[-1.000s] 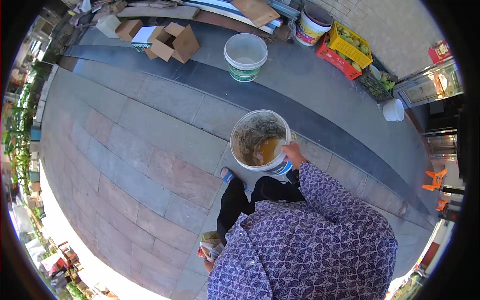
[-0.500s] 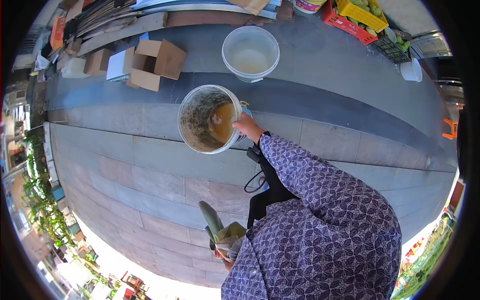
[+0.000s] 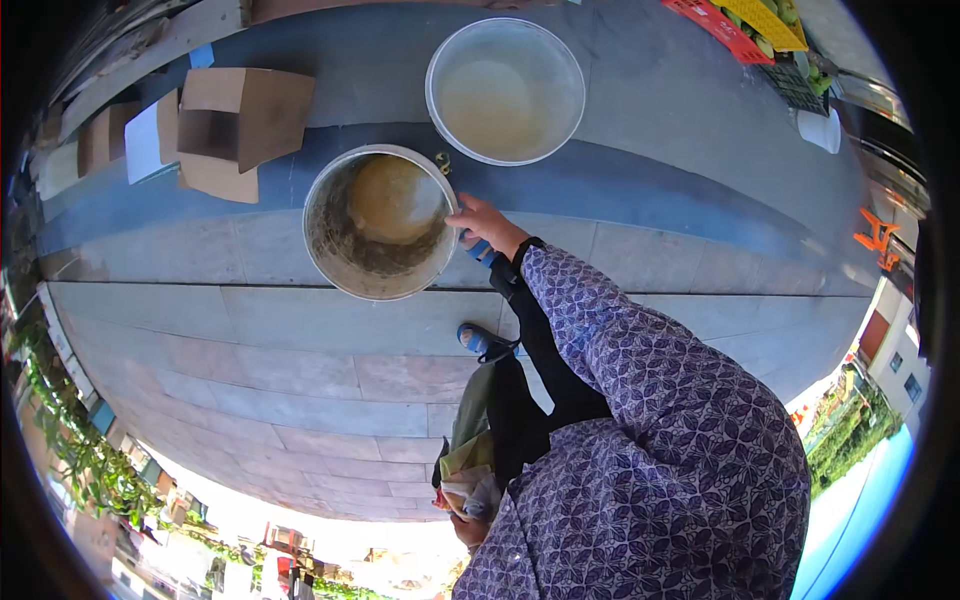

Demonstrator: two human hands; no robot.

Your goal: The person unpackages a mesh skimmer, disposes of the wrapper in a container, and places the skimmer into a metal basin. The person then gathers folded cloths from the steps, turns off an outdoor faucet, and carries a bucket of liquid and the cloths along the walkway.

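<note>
My right hand (image 3: 484, 224) grips the rim of a stained white bucket (image 3: 335, 240), which has some brownish liquid at its bottom. Just beyond it to the right stands a second, cleaner white bucket (image 3: 552, 95) with pale cloudy contents. Down by my left side, my left hand (image 3: 469, 530) is closed on a bundle of cloths (image 3: 468, 488), greenish and pale, with a long green piece hanging forward. Most of that hand's fingers are hidden by the bundle and my sleeve.
An open cardboard box (image 3: 270, 115) lies at the upper left beside smaller boxes. Wooden boards (image 3: 150, 50) run behind them. At the upper right are a red crate (image 3: 722, 30), a yellow crate (image 3: 768, 22) and a small white bucket (image 3: 820, 130). An orange stool (image 3: 878, 238) stands far right.
The held bucket has moved leftward and forward, closer to the boxes and the cleaner bucket. My view has shifted nearer to them. Both hands keep their grip.
</note>
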